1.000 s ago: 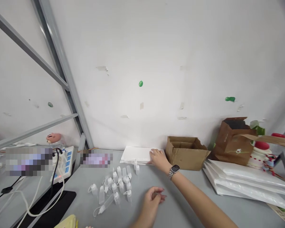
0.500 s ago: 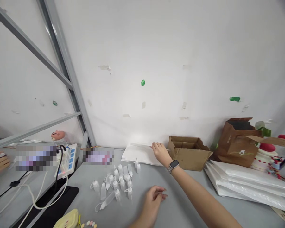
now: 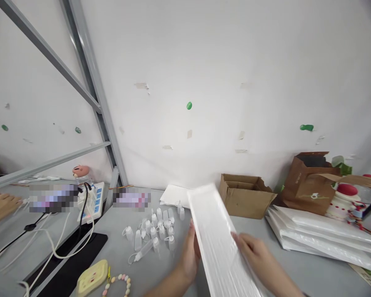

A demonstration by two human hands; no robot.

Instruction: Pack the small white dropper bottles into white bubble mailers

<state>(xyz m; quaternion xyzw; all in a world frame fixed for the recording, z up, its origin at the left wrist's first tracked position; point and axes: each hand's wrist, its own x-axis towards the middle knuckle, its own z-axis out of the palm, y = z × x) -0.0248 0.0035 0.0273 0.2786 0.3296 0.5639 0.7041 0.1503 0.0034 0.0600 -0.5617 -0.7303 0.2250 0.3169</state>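
A white padded envelope (image 3: 218, 239) is held up over the grey table (image 3: 117, 247), tilted toward me. My left hand (image 3: 190, 253) grips its left edge, fingers behind it. My right hand (image 3: 255, 253) holds its right side, fingers curled on the front. Behind it lies the rest of a flat stack of white envelopes (image 3: 174, 194) against the wall. Several small clear squeeze bottles (image 3: 154, 233) with white caps stand and lie just left of my left hand.
An open cardboard box (image 3: 245, 200) sits by the wall, a brown paper bag (image 3: 312, 183) and a pile of white padded mailers (image 3: 321, 239) to its right. At left are a power strip (image 3: 91, 202) with cables, a black pad (image 3: 71, 264), a yellow case (image 3: 91, 278) and another person's hand (image 3: 1, 206).
My right hand pulled one envelope off the stack by the wall and brought it toward me. My left hand rose from the table and took hold of its left edge.
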